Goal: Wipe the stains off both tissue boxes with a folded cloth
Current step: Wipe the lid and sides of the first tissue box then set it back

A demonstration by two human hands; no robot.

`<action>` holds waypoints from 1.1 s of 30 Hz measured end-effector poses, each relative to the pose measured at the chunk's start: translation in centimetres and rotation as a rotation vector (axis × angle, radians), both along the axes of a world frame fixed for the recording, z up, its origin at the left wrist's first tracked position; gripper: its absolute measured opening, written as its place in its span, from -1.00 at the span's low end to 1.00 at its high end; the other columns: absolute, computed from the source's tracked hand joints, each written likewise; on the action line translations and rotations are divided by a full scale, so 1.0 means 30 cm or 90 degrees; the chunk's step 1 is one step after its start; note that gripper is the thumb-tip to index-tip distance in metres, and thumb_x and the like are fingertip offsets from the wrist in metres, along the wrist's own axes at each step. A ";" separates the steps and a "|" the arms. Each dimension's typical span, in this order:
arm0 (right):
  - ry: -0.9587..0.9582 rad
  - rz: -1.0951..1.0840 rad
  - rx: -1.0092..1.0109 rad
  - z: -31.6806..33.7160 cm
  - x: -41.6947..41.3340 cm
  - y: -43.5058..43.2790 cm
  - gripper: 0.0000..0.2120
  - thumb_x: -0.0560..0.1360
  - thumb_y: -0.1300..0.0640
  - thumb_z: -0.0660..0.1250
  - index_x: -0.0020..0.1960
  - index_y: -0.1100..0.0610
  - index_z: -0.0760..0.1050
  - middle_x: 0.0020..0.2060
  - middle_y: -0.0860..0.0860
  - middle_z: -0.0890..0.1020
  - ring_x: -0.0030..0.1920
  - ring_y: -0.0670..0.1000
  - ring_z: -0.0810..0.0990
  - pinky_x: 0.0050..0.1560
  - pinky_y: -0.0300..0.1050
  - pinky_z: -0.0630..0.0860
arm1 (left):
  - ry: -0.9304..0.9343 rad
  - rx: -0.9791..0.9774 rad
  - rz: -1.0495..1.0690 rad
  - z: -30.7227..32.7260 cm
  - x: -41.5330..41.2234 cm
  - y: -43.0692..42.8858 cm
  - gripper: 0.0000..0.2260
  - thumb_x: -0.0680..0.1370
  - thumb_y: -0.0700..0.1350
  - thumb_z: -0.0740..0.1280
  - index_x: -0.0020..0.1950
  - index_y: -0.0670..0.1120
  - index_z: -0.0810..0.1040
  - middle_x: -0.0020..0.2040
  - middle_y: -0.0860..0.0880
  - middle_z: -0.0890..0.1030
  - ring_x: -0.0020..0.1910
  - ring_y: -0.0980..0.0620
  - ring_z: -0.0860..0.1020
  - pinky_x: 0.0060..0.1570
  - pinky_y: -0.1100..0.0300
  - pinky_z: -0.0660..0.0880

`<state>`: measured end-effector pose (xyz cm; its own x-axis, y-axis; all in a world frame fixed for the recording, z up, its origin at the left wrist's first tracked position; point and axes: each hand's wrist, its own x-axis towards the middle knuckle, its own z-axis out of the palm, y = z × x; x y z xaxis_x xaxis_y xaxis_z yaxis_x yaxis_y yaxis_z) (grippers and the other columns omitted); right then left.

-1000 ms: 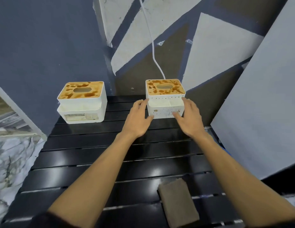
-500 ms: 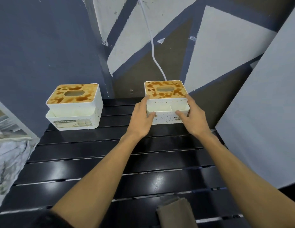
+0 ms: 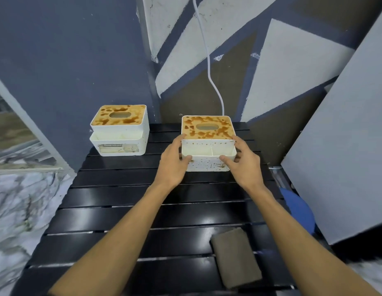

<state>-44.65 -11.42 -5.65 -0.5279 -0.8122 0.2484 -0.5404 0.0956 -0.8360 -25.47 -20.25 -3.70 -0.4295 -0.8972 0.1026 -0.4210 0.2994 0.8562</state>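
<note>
Two white tissue boxes with brown-stained lids stand on a black slatted table (image 3: 121,210). The right tissue box (image 3: 207,144) is held from both sides: my left hand (image 3: 172,163) grips its left wall and my right hand (image 3: 244,163) grips its right wall, thumbs on the front. Brown specks dot its front. The left tissue box (image 3: 119,130) stands untouched near the back left corner of the table. A folded grey-brown cloth (image 3: 235,254) lies on the table near the front right, between my forearms and closer to the right one.
A white cable (image 3: 208,60) hangs down the painted wall behind the right box. A grey panel (image 3: 346,146) leans at the table's right side, with a blue object (image 3: 299,208) below it. Marble floor shows left of the table.
Both hands have closed onto the sides of the right tissue box, and it now sits a little nearer to me. The camera view has shifted, bringing the cloth back fully into view.
</note>
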 end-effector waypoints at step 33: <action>-0.079 0.102 -0.018 0.057 0.502 0.601 -0.39 0.40 0.16 0.53 0.37 -0.10 0.40 0.12 -0.24 0.54 0.01 -0.28 0.57 -0.02 -0.47 0.47 | 0.104 0.045 0.037 -0.026 0.608 0.574 -0.40 0.53 -0.22 0.48 0.45 0.22 0.39 0.25 0.21 0.56 0.11 0.25 0.59 0.02 0.43 0.53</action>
